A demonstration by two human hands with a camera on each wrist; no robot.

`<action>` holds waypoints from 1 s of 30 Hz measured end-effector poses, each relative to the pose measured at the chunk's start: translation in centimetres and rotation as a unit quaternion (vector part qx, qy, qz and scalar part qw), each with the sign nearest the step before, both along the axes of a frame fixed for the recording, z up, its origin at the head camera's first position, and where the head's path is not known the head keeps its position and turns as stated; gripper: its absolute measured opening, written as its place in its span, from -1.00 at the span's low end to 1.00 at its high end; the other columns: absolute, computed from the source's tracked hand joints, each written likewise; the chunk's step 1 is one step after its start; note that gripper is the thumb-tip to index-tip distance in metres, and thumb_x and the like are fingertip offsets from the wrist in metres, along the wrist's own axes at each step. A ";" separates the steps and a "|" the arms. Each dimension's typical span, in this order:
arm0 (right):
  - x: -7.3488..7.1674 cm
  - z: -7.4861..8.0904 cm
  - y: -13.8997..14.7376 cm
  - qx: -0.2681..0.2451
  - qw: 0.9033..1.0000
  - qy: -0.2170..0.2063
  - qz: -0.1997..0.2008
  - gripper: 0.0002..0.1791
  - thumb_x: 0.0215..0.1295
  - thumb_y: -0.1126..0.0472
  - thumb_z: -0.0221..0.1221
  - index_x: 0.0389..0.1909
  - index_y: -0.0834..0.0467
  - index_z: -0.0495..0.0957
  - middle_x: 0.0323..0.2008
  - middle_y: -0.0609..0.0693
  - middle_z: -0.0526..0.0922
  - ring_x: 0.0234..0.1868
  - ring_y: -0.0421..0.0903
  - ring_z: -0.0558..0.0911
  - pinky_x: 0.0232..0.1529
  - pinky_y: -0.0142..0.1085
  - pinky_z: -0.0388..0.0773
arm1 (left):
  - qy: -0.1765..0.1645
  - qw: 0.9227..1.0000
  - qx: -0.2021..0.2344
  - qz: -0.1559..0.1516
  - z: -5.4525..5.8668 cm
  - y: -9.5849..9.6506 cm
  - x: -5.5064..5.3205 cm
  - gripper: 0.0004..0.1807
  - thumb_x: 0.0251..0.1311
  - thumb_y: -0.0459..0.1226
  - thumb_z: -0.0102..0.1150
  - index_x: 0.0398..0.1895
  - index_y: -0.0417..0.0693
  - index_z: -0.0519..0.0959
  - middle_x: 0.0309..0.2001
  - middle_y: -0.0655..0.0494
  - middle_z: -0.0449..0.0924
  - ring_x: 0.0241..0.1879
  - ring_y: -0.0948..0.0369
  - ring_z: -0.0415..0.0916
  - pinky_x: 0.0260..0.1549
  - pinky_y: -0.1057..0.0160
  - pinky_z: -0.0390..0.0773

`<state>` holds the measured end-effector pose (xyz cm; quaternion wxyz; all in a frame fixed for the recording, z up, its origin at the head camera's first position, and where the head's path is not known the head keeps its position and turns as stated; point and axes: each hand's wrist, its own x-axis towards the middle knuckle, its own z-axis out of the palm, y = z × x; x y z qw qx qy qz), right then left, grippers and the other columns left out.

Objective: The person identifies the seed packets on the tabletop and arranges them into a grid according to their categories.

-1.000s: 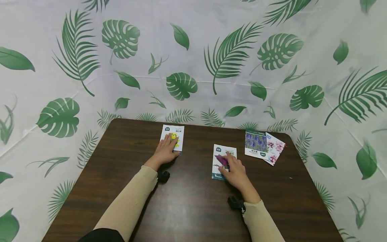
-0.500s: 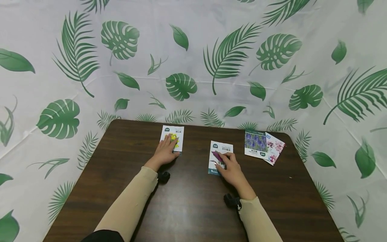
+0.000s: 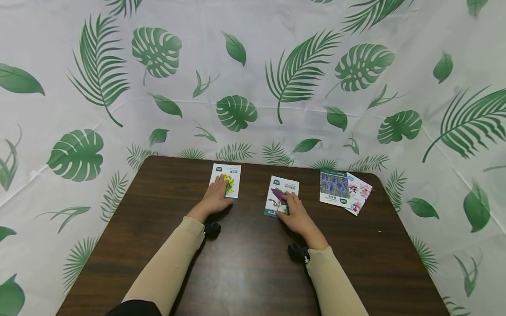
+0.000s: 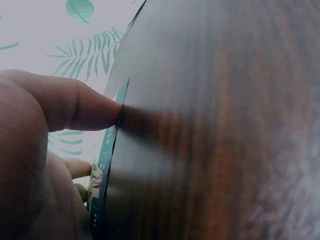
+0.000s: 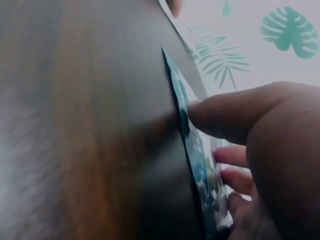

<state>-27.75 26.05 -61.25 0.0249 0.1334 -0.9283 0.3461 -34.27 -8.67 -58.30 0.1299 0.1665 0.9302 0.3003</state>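
Note:
A white seed packet with yellow flowers point(image 3: 234, 172) lies near the back edge of the table. My left hand point(image 3: 215, 196) rests on it with fingers extended, covering its left part. In the left wrist view the thumb point(image 4: 90, 107) touches the packet's teal bottom edge point(image 4: 102, 192). To the right, my right hand point(image 3: 297, 216) presses on another seed packet with a purple bloom point(image 3: 281, 186), its fingertips on the face. Seen from the right wrist, the thumb point(image 5: 220, 115) is on this packet's teal band point(image 5: 192, 145), which lies close along the tabletop.
At the back right, a seed packet with violet-blue flower spikes point(image 3: 334, 186) overlaps one with pink blossoms point(image 3: 360, 193). The dark wooden table point(image 3: 245, 272) ends at a leaf-patterned white backdrop point(image 3: 272, 66).
My right hand has slid the purple-bloom seed packet left and away from me, closer to the yellow-flower one. The left hand has stayed almost still on its packet.

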 end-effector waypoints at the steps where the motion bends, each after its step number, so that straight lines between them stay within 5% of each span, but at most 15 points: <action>1: -0.1 0.6 -0.3 0.001 1.000 -0.018 0.003 -0.28 0.51 0.03 0.34 0.50 0.34 0.38 0.59 0.49 0.24 0.65 0.50 0.20 0.65 0.41 0.11 | -0.001 1.000 0.001 -0.003 -0.1 -0.1 -0.1 -0.01 0.43 -0.11 0.18 0.77 -0.32 -0.02 0.79 -0.33 -0.33 0.80 -0.20 -0.42 0.77 -0.22 -0.26; 3: -0.3 1.5 -0.8 0.010 0.999 -0.051 0.008 -0.25 0.52 0.08 0.31 0.56 0.36 0.33 0.67 0.45 0.15 0.72 0.48 0.04 0.69 0.42 -0.09 | -0.002 1.000 0.001 -0.008 -0.3 -0.2 -0.2 -0.01 0.45 -0.10 0.19 0.77 -0.31 -0.03 0.79 -0.33 -0.35 0.80 -0.21 -0.44 0.77 -0.22 -0.28; 7: -1.5 1.9 -1.1 0.038 0.997 -0.073 0.013 -0.26 0.57 0.12 0.26 0.61 0.33 0.28 0.73 0.32 0.11 0.78 0.35 -0.02 0.75 0.34 -0.15 | 0.004 1.000 0.002 -0.013 -0.6 -0.4 -0.3 -0.02 0.50 -0.09 0.23 0.78 -0.29 -0.01 0.79 -0.35 -0.35 0.79 -0.25 -0.46 0.76 -0.24 -0.30; 19: -3.1 1.9 -1.5 0.059 0.997 -0.055 -0.010 -0.27 0.56 0.03 0.29 0.66 0.06 0.36 0.65 0.34 0.14 0.56 0.55 0.31 0.48 0.52 0.21 | -0.003 0.999 -0.020 -0.029 0.4 -0.4 -0.1 -0.04 0.55 -0.09 0.21 0.78 -0.27 -0.03 0.79 -0.32 -0.36 0.80 -0.22 -0.44 0.77 -0.22 -0.32; 26: -3.1 2.1 -1.5 0.070 0.995 -0.076 -0.005 -0.23 0.64 0.02 0.21 0.75 0.03 0.20 0.77 0.24 0.03 0.79 0.35 -0.09 0.55 0.59 0.03 | -0.018 0.999 -0.020 -0.037 0.2 -0.4 -0.6 -0.04 0.56 -0.08 0.20 0.79 -0.27 -0.05 0.79 -0.33 -0.39 0.80 -0.23 -0.47 0.77 -0.23 -0.34; 30: -3.2 2.2 -1.6 0.077 0.994 -0.080 -0.009 -0.24 0.65 0.01 0.20 0.75 0.01 0.20 0.79 0.20 -0.01 0.80 0.31 -0.10 0.56 0.59 0.02 | -0.018 0.999 -0.025 -0.040 0.4 -0.4 -0.9 -0.05 0.56 -0.08 0.20 0.78 -0.28 -0.02 0.79 -0.34 -0.36 0.79 -0.25 -0.43 0.77 -0.23 -0.29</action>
